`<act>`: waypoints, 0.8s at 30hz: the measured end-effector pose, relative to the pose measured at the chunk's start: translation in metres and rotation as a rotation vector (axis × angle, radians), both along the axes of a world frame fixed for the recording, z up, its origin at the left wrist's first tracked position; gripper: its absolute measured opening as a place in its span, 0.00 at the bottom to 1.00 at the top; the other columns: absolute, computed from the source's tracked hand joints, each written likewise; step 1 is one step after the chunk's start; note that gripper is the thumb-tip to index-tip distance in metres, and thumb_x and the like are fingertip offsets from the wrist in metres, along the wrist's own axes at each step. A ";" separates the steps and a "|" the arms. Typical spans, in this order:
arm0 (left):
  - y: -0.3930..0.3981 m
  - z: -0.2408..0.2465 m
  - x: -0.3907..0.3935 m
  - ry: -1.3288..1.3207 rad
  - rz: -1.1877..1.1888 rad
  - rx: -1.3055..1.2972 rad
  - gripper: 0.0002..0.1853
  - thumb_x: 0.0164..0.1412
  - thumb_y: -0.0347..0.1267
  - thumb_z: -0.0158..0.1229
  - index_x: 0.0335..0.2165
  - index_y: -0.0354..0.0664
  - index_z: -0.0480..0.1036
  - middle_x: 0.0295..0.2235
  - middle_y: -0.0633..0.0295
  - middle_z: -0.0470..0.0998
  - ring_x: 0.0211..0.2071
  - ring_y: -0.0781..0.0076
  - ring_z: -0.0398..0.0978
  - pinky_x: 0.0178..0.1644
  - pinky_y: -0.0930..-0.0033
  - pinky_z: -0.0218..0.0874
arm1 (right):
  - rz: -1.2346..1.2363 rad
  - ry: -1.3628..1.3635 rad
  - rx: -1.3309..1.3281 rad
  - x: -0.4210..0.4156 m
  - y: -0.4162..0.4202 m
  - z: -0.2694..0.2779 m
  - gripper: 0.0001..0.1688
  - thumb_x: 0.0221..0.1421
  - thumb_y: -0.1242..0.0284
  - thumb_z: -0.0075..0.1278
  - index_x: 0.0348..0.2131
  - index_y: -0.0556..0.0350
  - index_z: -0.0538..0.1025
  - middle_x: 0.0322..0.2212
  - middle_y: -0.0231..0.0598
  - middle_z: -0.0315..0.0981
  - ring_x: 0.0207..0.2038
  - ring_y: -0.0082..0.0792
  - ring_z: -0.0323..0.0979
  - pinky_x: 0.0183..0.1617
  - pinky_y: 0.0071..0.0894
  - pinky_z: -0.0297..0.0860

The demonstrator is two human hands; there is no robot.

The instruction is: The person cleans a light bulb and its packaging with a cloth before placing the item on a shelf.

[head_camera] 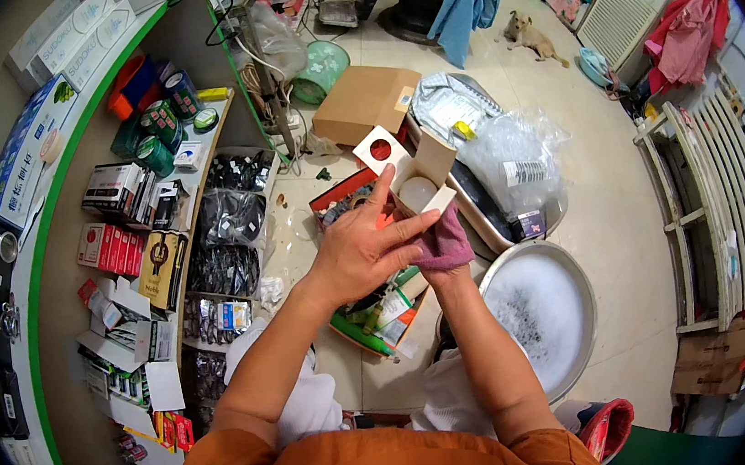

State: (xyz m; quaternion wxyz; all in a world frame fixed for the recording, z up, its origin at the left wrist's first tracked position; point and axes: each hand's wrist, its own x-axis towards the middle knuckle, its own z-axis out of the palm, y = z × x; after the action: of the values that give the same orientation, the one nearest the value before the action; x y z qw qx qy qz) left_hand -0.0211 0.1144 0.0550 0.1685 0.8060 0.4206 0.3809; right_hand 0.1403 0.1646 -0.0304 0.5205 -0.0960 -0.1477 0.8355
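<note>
Before me is a small white cardboard box (432,160) with its flaps raised; one flap has a round cut-out. A round, pale translucent item (417,192) shows inside it. My left hand (366,240) spreads its fingers over the near side of the box, with fingertips at the flaps; whether it grips them is unclear. Under the box, my right hand (444,272) is mostly hidden by a pink cloth (448,241) and appears to hold cloth and box from below. Beneath both hands lies an open red box (340,191) of mixed small items.
A metal basin (582,291) of foamy water stands at the right, below a tub (493,236) with plastic bags. Ahead is a brown carton (364,99). Stocked shelves (201,183) line the left; a slatted white rack (715,214) stands right. A dog (529,35) lies farther off.
</note>
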 end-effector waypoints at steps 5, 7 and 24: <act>-0.012 0.014 0.001 0.051 0.088 -0.018 0.21 0.51 0.39 0.62 0.46 0.58 0.75 0.58 0.42 0.58 0.49 0.51 0.71 0.47 0.61 0.66 | -0.070 -0.116 0.013 0.008 0.003 0.014 0.31 0.58 0.51 0.44 0.55 0.45 0.63 0.50 0.37 0.65 0.50 0.41 0.67 0.54 0.46 0.67; -0.009 0.006 -0.004 -0.054 0.151 -0.023 0.18 0.51 0.37 0.62 0.44 0.54 0.77 0.55 0.43 0.64 0.47 0.52 0.73 0.46 0.64 0.67 | -0.097 -0.253 0.086 0.009 0.004 0.015 0.36 0.54 0.47 0.46 0.55 0.44 0.62 0.50 0.36 0.65 0.50 0.39 0.66 0.52 0.46 0.68; 0.023 -0.094 -0.009 -1.162 -0.146 -0.913 0.26 0.54 0.23 0.58 0.51 0.44 0.64 0.46 0.60 0.73 0.43 0.66 0.75 0.39 0.60 0.72 | -0.636 -1.986 1.010 0.005 -0.013 0.104 0.13 0.44 0.76 0.47 0.35 0.55 0.73 0.31 0.44 0.73 0.35 0.50 0.70 0.40 0.40 0.65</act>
State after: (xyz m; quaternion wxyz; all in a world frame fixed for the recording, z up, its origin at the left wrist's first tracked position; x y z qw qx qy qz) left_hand -0.0298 0.1373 -0.0393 0.7070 0.3504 0.3254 0.5211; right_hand 0.1454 0.1518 0.0733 0.3410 -0.5238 -0.7775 0.0697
